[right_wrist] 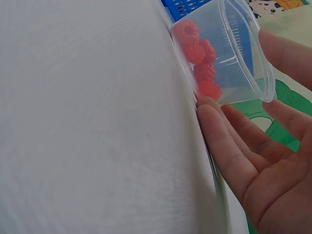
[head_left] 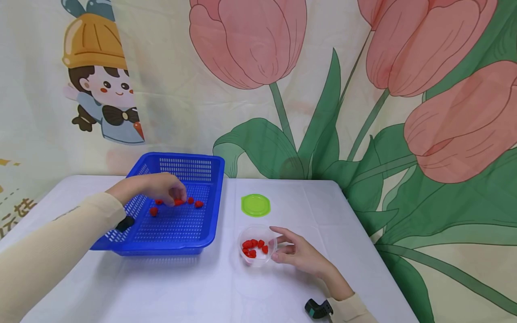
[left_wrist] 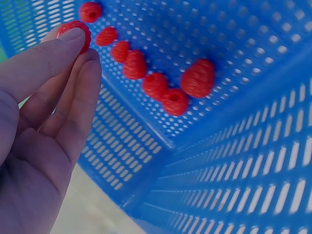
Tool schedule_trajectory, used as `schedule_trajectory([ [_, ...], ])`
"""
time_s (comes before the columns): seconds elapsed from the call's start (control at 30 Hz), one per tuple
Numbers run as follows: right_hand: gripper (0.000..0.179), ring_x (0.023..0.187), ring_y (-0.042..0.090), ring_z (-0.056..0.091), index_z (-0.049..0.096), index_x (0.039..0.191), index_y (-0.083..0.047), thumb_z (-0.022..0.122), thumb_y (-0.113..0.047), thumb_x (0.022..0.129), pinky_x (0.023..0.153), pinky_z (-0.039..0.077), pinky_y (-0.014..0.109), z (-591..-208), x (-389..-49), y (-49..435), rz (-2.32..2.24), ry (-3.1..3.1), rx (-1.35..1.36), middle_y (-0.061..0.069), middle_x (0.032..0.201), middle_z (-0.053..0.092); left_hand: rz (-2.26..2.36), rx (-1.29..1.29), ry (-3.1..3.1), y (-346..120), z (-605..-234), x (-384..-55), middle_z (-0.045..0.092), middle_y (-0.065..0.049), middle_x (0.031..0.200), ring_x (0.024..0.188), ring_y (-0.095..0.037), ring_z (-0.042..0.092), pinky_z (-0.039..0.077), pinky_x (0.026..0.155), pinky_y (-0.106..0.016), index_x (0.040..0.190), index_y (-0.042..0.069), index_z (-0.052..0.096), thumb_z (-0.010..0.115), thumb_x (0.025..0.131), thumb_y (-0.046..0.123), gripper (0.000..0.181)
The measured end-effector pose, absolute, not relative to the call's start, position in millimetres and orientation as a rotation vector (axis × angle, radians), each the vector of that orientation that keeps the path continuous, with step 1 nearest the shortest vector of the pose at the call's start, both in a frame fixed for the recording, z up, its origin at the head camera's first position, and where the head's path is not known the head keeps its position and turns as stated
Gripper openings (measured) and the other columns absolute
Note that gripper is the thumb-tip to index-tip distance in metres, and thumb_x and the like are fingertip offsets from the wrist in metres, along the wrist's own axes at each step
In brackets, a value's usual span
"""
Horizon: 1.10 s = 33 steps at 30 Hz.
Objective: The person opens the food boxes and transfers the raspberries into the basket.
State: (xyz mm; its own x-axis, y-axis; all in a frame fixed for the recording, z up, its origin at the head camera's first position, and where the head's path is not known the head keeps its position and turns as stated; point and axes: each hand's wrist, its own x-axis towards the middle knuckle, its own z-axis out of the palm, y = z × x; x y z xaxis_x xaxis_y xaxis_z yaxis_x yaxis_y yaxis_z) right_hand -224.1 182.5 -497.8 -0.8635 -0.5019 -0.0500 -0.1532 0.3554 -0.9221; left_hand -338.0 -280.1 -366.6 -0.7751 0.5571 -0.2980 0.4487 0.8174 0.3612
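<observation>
In the left wrist view my left hand [left_wrist: 44,92] pinches a raspberry [left_wrist: 84,40] between thumb and fingertips. That hand [head_left: 161,186] reaches into a blue plastic basket [head_left: 161,247], where several other raspberries [left_wrist: 134,65] lie on the perforated bottom. To the right, a clear plastic cup [head_left: 258,229] stands upright on the table with several raspberries [right_wrist: 204,72] at its bottom. My right hand [head_left: 300,255] is beside the cup, its fingers loosely spread and the fingertips right at the cup's side, not wrapped around it.
A light green lid [head_left: 256,205] lies flat on the white-covered table [head_left: 194,287], just behind the cup. Behind the table hangs a cloth [head_left: 173,89] printed with tulips and a cartoon figure. The basket has raised slotted walls.
</observation>
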Motion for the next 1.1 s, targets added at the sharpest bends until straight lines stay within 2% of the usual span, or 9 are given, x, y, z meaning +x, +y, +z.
schedule_trajectory([
  [0.43,0.075,0.118,0.029,0.069,0.045,0.161,-0.028,0.081,-0.027,0.096,0.100,0.059,0.045,-499,-224,182,-1.502,2.301,-0.575,0.013,0.141,0.060,0.319,0.658,2.581,-292,-381,-340,0.071,-0.003,0.104,0.094,-0.020,0.064,0.062,0.087,-0.040,0.112,0.011,0.075,0.078,0.090,-0.006,0.027],
  [0.73,0.076,0.118,0.029,0.070,0.046,0.161,-0.028,0.083,-0.029,0.095,0.101,0.059,0.045,-499,-224,182,-1.504,2.298,-0.573,0.013,0.141,0.060,0.309,0.586,2.563,-302,-391,-344,0.068,-0.003,0.102,0.095,-0.022,0.062,0.062,0.085,-0.039,0.108,0.013,0.075,0.079,0.088,-0.006,0.028],
  [1.1,0.076,0.117,0.029,0.070,0.046,0.161,-0.028,0.083,-0.029,0.094,0.100,0.059,0.044,-500,-225,183,-1.505,2.304,-0.569,0.013,0.140,0.060,0.283,0.606,2.579,-306,-397,-346,0.067,-0.003,0.100,0.093,-0.021,0.062,0.062,0.084,-0.038,0.106,0.012,0.075,0.079,0.087,-0.009,0.028],
])
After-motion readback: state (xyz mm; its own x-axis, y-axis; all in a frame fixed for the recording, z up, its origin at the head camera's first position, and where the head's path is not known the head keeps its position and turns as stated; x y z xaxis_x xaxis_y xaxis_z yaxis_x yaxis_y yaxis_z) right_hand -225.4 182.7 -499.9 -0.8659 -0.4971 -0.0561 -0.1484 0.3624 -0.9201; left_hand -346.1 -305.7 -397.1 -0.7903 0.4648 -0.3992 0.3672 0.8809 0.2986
